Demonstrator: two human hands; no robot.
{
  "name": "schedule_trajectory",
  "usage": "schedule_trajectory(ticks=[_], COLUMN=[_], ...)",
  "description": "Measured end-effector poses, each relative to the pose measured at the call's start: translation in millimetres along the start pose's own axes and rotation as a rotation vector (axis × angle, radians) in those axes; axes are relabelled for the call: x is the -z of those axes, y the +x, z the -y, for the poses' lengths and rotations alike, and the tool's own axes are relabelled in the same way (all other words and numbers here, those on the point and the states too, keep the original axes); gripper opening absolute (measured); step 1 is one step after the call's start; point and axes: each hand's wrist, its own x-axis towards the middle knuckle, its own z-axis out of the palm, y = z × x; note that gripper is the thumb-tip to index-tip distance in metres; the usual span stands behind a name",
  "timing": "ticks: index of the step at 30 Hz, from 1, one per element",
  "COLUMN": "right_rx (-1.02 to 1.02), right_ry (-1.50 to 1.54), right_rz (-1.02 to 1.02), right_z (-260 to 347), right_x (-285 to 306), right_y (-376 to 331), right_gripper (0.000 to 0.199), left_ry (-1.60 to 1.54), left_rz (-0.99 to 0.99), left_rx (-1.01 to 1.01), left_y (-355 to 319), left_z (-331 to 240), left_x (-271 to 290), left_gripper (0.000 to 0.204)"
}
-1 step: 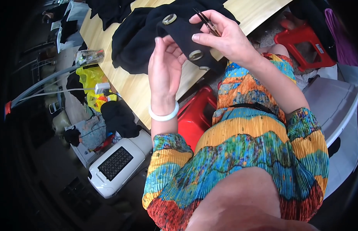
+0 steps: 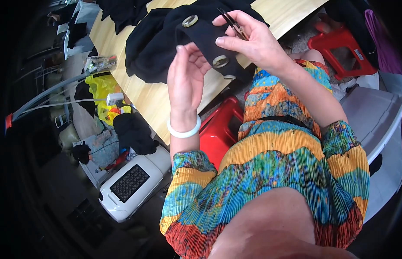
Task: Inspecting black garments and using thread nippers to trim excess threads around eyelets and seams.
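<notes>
Movement slight: left hand has drawn back a touch toward the wearer's body, thumb tip now lower against the dark cloth; right hand practically unmoved. Reads as a small readjustment — the work itself looks no further along, since the black garment and its fittings lie as they did. Left fingers loosely curled, thumb standing well apart, palm turned inward beside a hanging strip of the garment; whether the fingertips touch the cloth, cannot tell. Right fingers pinch a slim dark two-pointed tool, points up and away from the wearer; tweezers or snips, unsure. Garment spread on the pale wooden table, its strip falling between the hands toward the near edge. Count: two hands, one tool, one garment being handled, three round pale-rimmed fittings visible on it — one high near the left fingers, two lower, close together. Also one separate dark cloth at the table's far end, two red stools, one yellow bag, one pale bracelet on the left wrist.
</notes>
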Motion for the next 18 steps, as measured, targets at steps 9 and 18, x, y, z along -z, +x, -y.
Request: schedule_trajectory(ticks=[9, 18], right_rx=[-0.059, -0.16], right_ry=[-0.109, -0.013], right_rz=[0.058, -0.063], right_z=[-0.2, -2.2], right_x=[-4.0, 7.8], right_y=[7.7, 4.1], right_gripper=[0.03, 0.028], left_ry=[0.206, -0.343], left_rz=[-0.017, -0.008], left_rx=[0.008, 0.152], left_y=[-15.7, -16.5], left_z=[-0.8, -10.8], left_x=[4.7, -0.9], left_gripper=[0.011, 0.011])
